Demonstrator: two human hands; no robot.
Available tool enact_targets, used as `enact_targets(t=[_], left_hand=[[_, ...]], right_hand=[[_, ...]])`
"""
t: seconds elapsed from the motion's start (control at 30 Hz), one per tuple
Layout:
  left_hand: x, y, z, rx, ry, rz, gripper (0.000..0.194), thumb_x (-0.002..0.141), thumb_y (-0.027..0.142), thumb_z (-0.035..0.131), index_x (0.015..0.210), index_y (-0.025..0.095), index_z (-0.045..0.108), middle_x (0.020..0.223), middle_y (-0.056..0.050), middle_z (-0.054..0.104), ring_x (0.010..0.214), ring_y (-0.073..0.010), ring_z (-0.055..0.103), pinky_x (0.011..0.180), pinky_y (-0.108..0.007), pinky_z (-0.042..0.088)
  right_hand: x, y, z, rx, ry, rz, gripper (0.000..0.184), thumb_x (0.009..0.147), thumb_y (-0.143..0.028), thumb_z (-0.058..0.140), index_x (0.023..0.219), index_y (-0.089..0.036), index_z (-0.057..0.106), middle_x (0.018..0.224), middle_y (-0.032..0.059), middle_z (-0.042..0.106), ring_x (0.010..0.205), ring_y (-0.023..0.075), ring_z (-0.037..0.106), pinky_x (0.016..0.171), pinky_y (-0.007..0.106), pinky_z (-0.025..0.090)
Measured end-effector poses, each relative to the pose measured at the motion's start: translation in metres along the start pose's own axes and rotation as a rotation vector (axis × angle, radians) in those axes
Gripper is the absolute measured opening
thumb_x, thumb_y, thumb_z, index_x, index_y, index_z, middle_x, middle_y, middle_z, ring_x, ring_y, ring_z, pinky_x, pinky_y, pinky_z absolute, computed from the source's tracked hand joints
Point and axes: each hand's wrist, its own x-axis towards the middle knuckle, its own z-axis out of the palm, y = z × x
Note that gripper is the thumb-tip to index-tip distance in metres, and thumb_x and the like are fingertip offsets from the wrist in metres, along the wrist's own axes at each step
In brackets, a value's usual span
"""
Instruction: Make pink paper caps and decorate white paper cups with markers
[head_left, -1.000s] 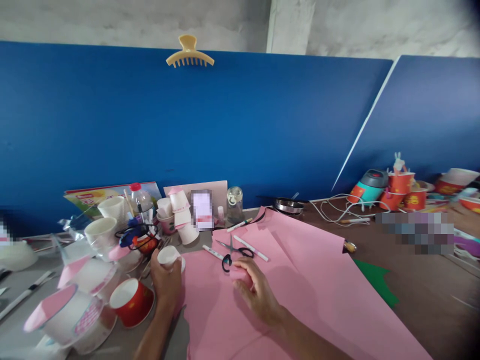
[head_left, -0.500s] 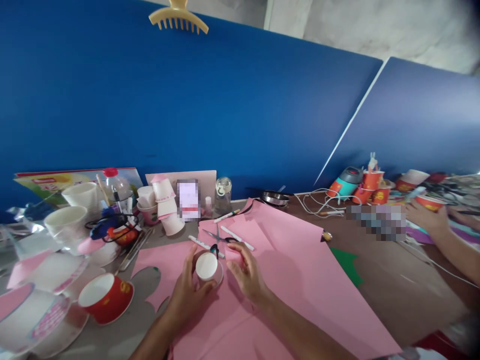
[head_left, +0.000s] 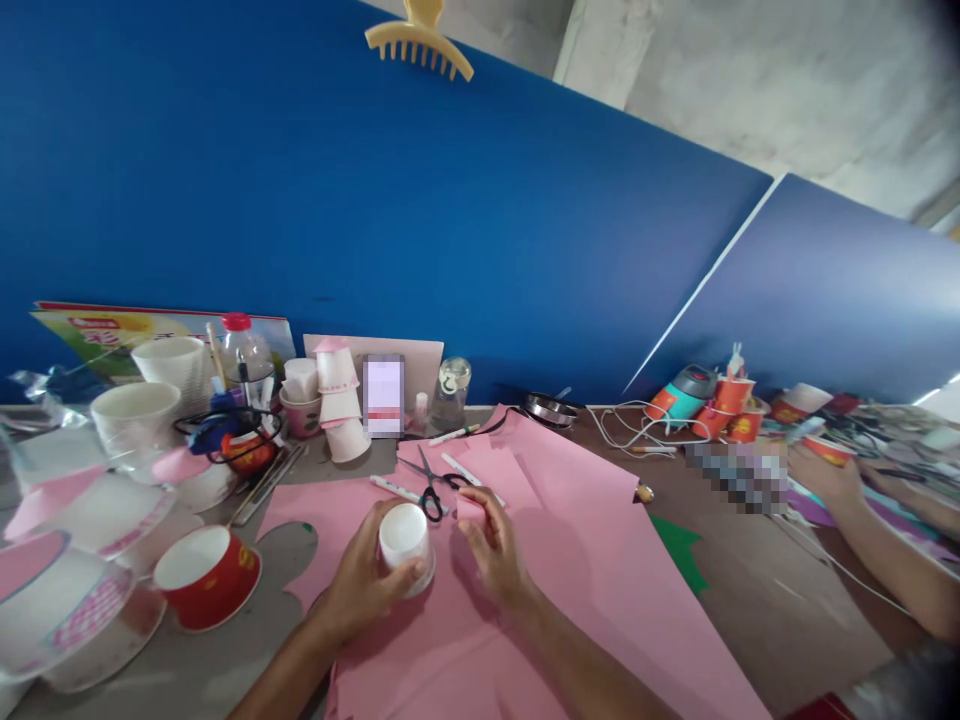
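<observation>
My left hand (head_left: 358, 580) is wrapped around a white paper cup (head_left: 406, 535), thumb on its near side. The cup looks upside down, its narrower end facing up, low over the pink paper (head_left: 600, 570). To its right, my right hand (head_left: 496, 560) pinches a small pink paper piece (head_left: 470, 508) between thumb and fingers, apart from the cup. Just beyond both hands lie black-handled scissors (head_left: 431, 492) with blades parted. A white marker (head_left: 395, 488) lies beside them, and another marker is partly hidden by my right hand.
Left stand several paper cups and bowls, among them a red bowl (head_left: 208, 577). A stack of pink-trimmed cups (head_left: 341, 410), a phone (head_left: 383, 395) and a glass jar (head_left: 451, 390) line the blue partition (head_left: 450, 200). Another person's hand (head_left: 829, 480) works at the right.
My left hand has tilted the cup so more of its side shows. My right hand still pinches the pink piece. The whole view has shifted and tilted slightly.
</observation>
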Motion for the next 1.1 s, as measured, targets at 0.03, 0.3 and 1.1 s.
enact_targets(t=[0.03, 0.3, 1.1], left_hand=[[-0.001, -0.001, 0.002, 0.028, -0.046, -0.003, 0.046, 0.071, 0.023, 0.061, 0.115, 0.020, 0.052, 0.106, -0.007, 0.063, 0.097, -0.0238, 0.060, 0.087, -0.038, 0.049], [-0.005, 0.000, 0.013, 0.133, -0.312, -0.111, 0.054, 0.065, 0.016, 0.063, 0.117, 0.017, 0.052, 0.112, -0.008, 0.062, 0.102, -0.0245, 0.056, 0.091, -0.037, 0.044], [0.003, -0.006, 0.000, -0.031, -0.393, 0.002, 0.068, 0.064, 0.014, 0.061, 0.130, 0.018, 0.046, 0.131, -0.009, 0.058, 0.115, -0.0258, 0.054, 0.099, -0.037, 0.043]], right_hand=[[0.000, 0.000, 0.000, -0.004, 0.006, 0.001, 0.029, 0.090, -0.035, 0.054, 0.115, -0.020, 0.058, 0.111, 0.0099, 0.063, 0.106, 0.0227, 0.060, 0.092, 0.035, 0.049], [0.000, -0.006, 0.002, -0.016, -0.058, -0.002, 0.032, 0.090, -0.039, 0.053, 0.115, -0.019, 0.057, 0.112, 0.0112, 0.063, 0.107, 0.0231, 0.060, 0.094, 0.036, 0.048], [0.002, -0.046, 0.007, -0.343, -0.486, -0.203, 0.049, 0.082, -0.041, 0.061, 0.122, -0.012, 0.056, 0.123, 0.0181, 0.056, 0.117, 0.0289, 0.053, 0.103, 0.043, 0.044]])
